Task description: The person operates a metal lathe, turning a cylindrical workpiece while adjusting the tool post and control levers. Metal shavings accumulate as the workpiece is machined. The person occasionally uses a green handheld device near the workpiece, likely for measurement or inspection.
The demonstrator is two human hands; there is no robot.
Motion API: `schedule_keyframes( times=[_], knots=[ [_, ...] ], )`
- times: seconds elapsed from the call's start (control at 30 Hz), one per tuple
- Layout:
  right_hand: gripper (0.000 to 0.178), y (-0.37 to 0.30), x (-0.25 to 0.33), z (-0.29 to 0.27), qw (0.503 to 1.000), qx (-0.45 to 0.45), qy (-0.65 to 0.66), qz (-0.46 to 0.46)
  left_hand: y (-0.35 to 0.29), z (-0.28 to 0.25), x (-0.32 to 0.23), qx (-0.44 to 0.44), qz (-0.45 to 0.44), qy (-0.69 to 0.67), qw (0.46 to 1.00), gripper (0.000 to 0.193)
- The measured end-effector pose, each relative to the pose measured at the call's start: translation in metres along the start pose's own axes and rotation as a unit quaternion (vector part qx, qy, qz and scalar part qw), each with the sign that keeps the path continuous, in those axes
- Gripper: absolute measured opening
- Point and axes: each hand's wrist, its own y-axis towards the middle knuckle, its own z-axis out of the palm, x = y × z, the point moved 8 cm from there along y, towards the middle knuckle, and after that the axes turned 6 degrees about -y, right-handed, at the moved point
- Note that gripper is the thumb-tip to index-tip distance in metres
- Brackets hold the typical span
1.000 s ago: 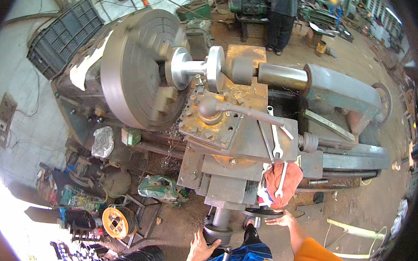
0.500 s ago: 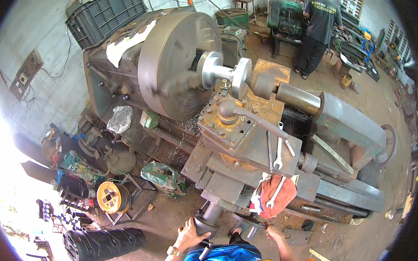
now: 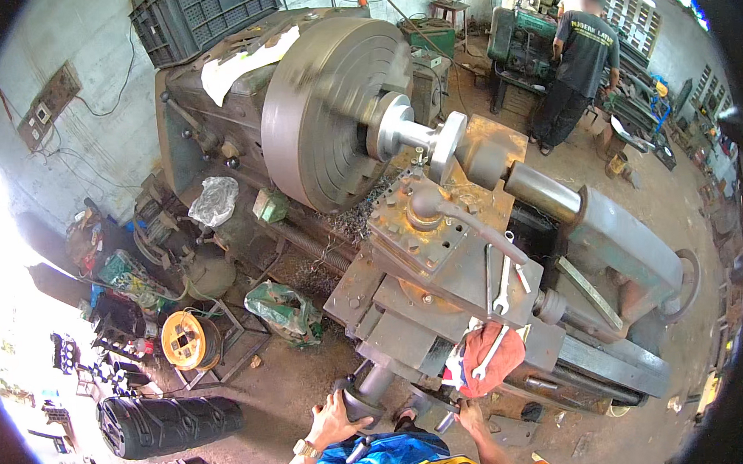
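My left hand (image 3: 330,422), with a watch at the wrist, curls over the rim of a dark handwheel (image 3: 363,398) at the front of a large lathe. My right hand (image 3: 470,416) grips the edge of a second, smaller handwheel (image 3: 426,400) to its right; some of its fingers are hidden. Ahead, the big round chuck (image 3: 330,115) looks blurred, as if spinning. A shiny flanged metal shaft (image 3: 416,134) runs from it to the tailstock (image 3: 618,234). The square tool post (image 3: 426,216) with its long lever (image 3: 482,225) stands close beside the shaft.
Spanners (image 3: 502,288) lie on the slide, and another rests on a red cloth (image 3: 491,356). Metal shavings lie under the chuck. A yellow reel (image 3: 187,339), a green bag (image 3: 283,312) and a black cylinder (image 3: 170,423) are on the left. Another person (image 3: 582,66) stands at a far machine.
The view has shifted a little, so the lathe sits slightly to the right. Both hands stay on their handwheels. The chuck's blurred jaws appear in different places.
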Motion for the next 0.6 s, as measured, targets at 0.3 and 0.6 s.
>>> schedule_keyframes(
  times=[0.3,0.6],
  knots=[
    [0.027,0.024,0.032,-0.001,0.984,0.153,-0.089,0.034,0.003,-0.005,-0.004,0.006,0.004,-0.011,1.000,0.118],
    [0.075,0.012,0.024,-0.029,0.920,0.295,0.214,0.144,0.002,-0.004,-0.002,0.010,-0.001,-0.019,1.000,0.118]
  ],
)
